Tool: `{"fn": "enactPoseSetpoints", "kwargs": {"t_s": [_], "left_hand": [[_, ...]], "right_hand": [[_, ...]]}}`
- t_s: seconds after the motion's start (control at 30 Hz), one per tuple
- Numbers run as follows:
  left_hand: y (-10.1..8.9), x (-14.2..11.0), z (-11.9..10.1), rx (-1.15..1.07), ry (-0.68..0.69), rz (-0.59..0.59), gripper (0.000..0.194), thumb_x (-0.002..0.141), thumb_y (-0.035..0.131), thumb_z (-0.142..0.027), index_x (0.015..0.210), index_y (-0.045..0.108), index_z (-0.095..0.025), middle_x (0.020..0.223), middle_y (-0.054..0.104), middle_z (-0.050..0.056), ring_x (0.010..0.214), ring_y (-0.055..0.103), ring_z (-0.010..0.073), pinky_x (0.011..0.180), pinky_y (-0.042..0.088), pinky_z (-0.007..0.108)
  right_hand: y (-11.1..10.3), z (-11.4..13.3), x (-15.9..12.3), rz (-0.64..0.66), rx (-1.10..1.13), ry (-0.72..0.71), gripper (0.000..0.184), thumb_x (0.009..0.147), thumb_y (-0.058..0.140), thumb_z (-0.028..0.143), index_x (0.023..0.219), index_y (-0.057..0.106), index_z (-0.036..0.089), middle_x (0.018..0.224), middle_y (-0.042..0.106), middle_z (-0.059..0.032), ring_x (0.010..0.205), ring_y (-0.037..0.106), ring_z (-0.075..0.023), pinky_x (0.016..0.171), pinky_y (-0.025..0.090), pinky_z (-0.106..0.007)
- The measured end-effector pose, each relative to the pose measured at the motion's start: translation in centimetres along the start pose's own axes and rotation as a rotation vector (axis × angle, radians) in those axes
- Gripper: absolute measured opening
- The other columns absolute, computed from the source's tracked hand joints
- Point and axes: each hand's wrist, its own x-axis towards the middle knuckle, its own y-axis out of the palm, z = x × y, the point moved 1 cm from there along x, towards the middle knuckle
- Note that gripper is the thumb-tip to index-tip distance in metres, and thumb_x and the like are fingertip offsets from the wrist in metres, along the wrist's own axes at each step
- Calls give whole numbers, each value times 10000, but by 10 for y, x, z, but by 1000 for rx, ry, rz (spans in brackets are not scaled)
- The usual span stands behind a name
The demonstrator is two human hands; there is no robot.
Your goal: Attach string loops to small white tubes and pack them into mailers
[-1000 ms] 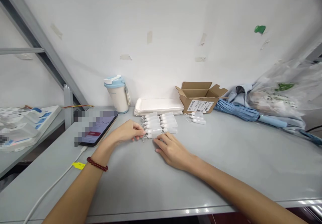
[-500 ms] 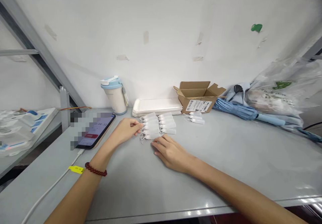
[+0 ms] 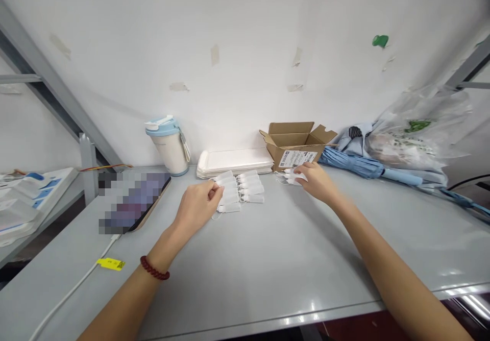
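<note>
Small white translucent tubes (image 3: 250, 188) with thin string loops lie in two columns in the middle of the grey table. My left hand (image 3: 199, 198) is closed at the left column, thumb and forefinger together at the loop ends. Whether a loop is between them is hidden. My right hand (image 3: 317, 181) reaches to a separate little group of the same tubes (image 3: 293, 180) in front of the cardboard box. Its thumb and fingers close around a tube there, partly covering the group.
Behind the columns lies a stack of white envelopes (image 3: 235, 161), beside an open cardboard box (image 3: 279, 152). A cup (image 3: 168, 152) and a charging phone (image 3: 143, 203) are on the left. A folded blue umbrella (image 3: 352, 165) and a plastic bag (image 3: 409, 142) lie at right.
My right hand has left the front of the columns and moved right and back to the separate tubes. My left hand stays by the left column, its fingers more curled. The view has shifted slightly.
</note>
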Motion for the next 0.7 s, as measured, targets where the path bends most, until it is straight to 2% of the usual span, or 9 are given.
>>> {"fn": "enactPoseSetpoints", "kwargs": {"t_s": [0.13, 0.27, 0.43, 0.57, 0.7], "left_hand": [[6, -3, -3, 56, 57, 26, 289, 837, 402, -330, 601, 493, -189, 518, 512, -16, 496, 412, 125, 536, 274, 250], [9, -5, -9, 73, 85, 33, 302, 843, 394, -319, 576, 450, -191, 532, 491, -13, 496, 388, 122, 531, 257, 251], [11, -7, -14, 48, 97, 44, 293, 846, 403, -317, 594, 473, -186, 538, 492, -14, 498, 393, 117, 535, 266, 249], [12, -10, -17, -36, 104, 36, 296, 842, 428, -328, 599, 508, -180, 525, 502, -18, 498, 404, 111, 534, 290, 247], [13, -10, -23, -264, 34, 75, 272, 827, 460, -354, 664, 579, -172, 574, 565, -5, 541, 477, 117, 536, 352, 235]], "right_hand": [[8, -13, 1, 94, 7, 30, 119, 768, 573, 129, 863, 645, 127, 880, 658, -118, 882, 579, -257, 737, 431, -321], [15, -10, 0, 121, 13, 29, 106, 770, 591, 190, 848, 638, 136, 888, 653, -119, 850, 587, -243, 696, 428, -300], [15, -3, -2, 158, 36, 21, 139, 765, 601, 272, 666, 593, 173, 730, 652, -73, 699, 590, -208, 583, 396, -264], [5, 5, -2, 100, 53, 25, 140, 789, 555, 282, 720, 583, 164, 773, 648, -81, 717, 578, -207, 598, 386, -274], [-7, 26, -5, -101, 238, -30, 177, 814, 530, 333, 763, 566, 168, 776, 635, -64, 713, 565, -184, 627, 395, -271]]}}
